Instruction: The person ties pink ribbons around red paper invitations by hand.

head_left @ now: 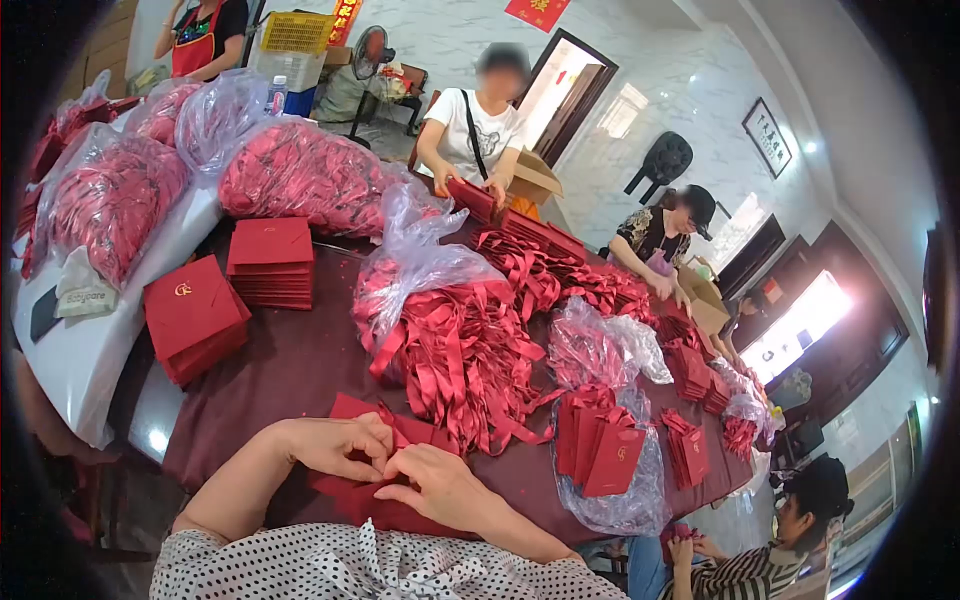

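Note:
A red paper bag (pixel 345 408) lies flat at the table's near edge, under both my hands. My left hand (pixel 340 447) is closed, its thumb and fingertips pinched at the bag's upper part. My right hand (pixel 437 487) faces it, fingers bent and also pinching there, nearly touching the left. Their fingers hide the exact spot they grip; a red strip shows just above them. Right behind lies a large heap of red ribbons (pixel 460 350), spilling from a clear plastic bag (pixel 415 255).
Stacks of red bags with gold marks (pixel 195 310) stand left. Bagged ribbon bundles (pixel 300 175) fill the back left. More red bags (pixel 612 450) lie on plastic at right. Several people work around the table, one person (pixel 470 130) opposite. A dark phone (pixel 45 313) lies far left.

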The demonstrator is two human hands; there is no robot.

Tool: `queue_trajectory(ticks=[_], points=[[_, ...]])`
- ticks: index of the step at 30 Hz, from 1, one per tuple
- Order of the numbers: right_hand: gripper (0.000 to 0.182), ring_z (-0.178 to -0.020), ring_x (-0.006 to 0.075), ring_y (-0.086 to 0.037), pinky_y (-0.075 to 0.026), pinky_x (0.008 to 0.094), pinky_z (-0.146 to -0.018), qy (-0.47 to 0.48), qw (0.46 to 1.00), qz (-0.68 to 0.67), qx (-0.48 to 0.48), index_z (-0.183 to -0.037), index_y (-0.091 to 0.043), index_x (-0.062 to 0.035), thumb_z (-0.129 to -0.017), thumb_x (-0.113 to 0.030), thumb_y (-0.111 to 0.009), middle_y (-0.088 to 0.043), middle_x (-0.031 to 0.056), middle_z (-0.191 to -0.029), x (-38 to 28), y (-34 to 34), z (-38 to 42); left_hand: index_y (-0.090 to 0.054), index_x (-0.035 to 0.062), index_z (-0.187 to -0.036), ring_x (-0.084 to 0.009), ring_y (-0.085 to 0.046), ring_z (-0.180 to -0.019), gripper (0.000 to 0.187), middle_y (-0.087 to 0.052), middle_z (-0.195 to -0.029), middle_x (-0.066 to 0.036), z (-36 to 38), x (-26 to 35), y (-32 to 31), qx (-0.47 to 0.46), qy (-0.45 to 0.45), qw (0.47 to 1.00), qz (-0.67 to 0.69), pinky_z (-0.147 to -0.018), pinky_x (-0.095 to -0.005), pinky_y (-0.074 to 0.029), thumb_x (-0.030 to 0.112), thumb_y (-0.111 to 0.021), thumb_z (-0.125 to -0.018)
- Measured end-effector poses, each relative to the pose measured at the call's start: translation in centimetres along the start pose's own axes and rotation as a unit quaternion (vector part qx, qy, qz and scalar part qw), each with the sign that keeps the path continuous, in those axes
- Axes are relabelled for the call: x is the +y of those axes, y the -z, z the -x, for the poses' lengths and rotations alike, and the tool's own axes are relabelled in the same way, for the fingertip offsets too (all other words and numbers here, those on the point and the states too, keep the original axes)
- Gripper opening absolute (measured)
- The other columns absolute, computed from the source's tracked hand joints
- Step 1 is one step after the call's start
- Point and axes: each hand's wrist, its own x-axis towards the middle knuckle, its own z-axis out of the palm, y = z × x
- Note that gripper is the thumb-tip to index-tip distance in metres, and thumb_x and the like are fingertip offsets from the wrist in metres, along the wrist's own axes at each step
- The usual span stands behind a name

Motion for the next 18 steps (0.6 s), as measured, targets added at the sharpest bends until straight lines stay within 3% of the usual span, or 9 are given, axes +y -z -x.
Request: queue_trajectory(ticks=[4,6,7,8,12,14,15,16,18], points=[[0.033,-0.076,0.023,-0.062,-0.05,0.0327,-0.067,0.036,0.999,-0.002,-0.008,-0.092,-0.064,-0.0061,-0.074,-0.03,-0.078,-0.061,0.0068,-0.083,-1.1,0.6,-0.3,-0.062,0.0039,-0.087,-0.0251,-0.048,-0.098,0.011,-0.054,-0.096,-0.008,-0.5,-0.4,-0.2,-0.024,-0.083,0.996,0.022,-0.092,-0.0393,-0.033,0.015,-0.064,-0.086],[0.03,-0.072,0.0205,-0.062,-0.05,0.0307,-0.063,-0.005,1.0,0.015,-0.017,-0.088,-0.065,-0.0054,-0.073,-0.027,-0.079,-0.061,0.0072,-0.079,-1.7,0.5,-0.4,-0.057,0.0054,-0.079,-0.0245,-0.045,-0.093,0.014,-0.052,-0.091,-0.007,-0.8,-1.2,-0.6,0.01,-0.132,0.991,-0.031,-0.086,-0.0391,-0.035,0.016,-0.061,-0.087],[0.027,-0.067,0.0189,-0.061,-0.049,0.0296,-0.057,-0.03,0.999,0.037,-0.002,-0.084,-0.066,-0.0049,-0.073,-0.025,-0.08,-0.06,0.0076,-0.074,-1.5,0.2,-0.4,-0.056,0.0063,-0.078,-0.026,-0.045,-0.091,0.016,-0.051,-0.09,-0.008,-0.7,-1.1,-0.7,0.037,-0.13,0.987,-0.09,-0.084,-0.0393,-0.035,0.019,-0.061,-0.087],[0.028,-0.067,0.027,-0.059,-0.047,0.0373,-0.06,-0.036,0.998,0.043,-0.001,-0.08,-0.06,-0.0052,-0.076,-0.029,-0.076,-0.057,0.0095,-0.07,-1.5,0.0,-0.4,-0.057,0.0071,-0.079,-0.0263,-0.044,-0.092,0.015,-0.05,-0.091,-0.007,-0.5,-0.3,-0.7,0.056,-0.103,0.985,-0.13,-0.083,-0.039,-0.034,0.02,-0.061,-0.087],[0.028,-0.061,0.0249,-0.055,-0.044,0.0355,-0.055,0.011,0.996,0.088,0.022,-0.073,-0.056,-0.0058,-0.074,-0.023,-0.077,-0.053,0.0077,-0.065,-1.4,0.2,-0.9,-0.06,0.0091,-0.081,-0.0254,-0.042,-0.096,0.013,-0.049,-0.094,-0.005,0.0,2.1,0.0,0.123,-0.093,0.963,-0.22,-0.081,-0.039,-0.034,0.022,-0.062,-0.082],[0.028,-0.06,0.0244,-0.054,-0.043,0.034,-0.054,0.033,0.995,0.093,0.017,-0.072,-0.057,-0.0054,-0.071,-0.022,-0.08,-0.055,0.0065,-0.065,-1.5,0.7,-0.8,-0.061,0.0101,-0.08,-0.0257,-0.044,-0.093,0.011,-0.049,-0.091,-0.004,1.3,2.7,1.9,0.183,-0.069,0.918,-0.346,-0.079,-0.0395,-0.035,0.021,-0.064,-0.079],[0.028,-0.06,0.0244,-0.054,-0.043,0.034,-0.054,0.026,0.995,0.094,0.021,-0.072,-0.057,-0.0054,-0.071,-0.022,-0.08,-0.055,0.0065,-0.065,-1.9,0.9,-0.8,-0.061,0.0106,-0.077,-0.0252,-0.045,-0.091,0.011,-0.049,-0.089,-0.004,2.2,4.1,3.4,0.187,-0.004,0.9,-0.395,-0.077,-0.039,-0.036,0.02,-0.066,-0.076],[0.028,-0.062,0.0251,-0.054,-0.044,0.0348,-0.056,0.029,0.994,0.101,0.019,-0.072,-0.056,-0.0061,-0.073,-0.023,-0.078,-0.053,0.0071,-0.065,-2.5,1.3,-0.8,-0.06,0.0104,-0.076,-0.0245,-0.046,-0.09,0.012,-0.049,-0.087,-0.004,3.2,3.1,3.8,0.303,-0.024,0.873,-0.382,-0.076,-0.0373,-0.036,0.02,-0.067,-0.076],[0.027,-0.065,0.0256,-0.055,-0.045,0.0352,-0.06,0.01,0.995,0.096,0.021,-0.075,-0.057,-0.0066,-0.073,-0.024,-0.078,-0.053,0.0074,-0.067,-2.4,1.5,-0.7,-0.06,0.0103,-0.077,-0.0242,-0.046,-0.089,0.01,-0.048,-0.084,-0.003,4.1,2.1,3.8,0.323,0.019,0.887,-0.328,-0.074,-0.0369,-0.036,0.017,-0.067,-0.078]])
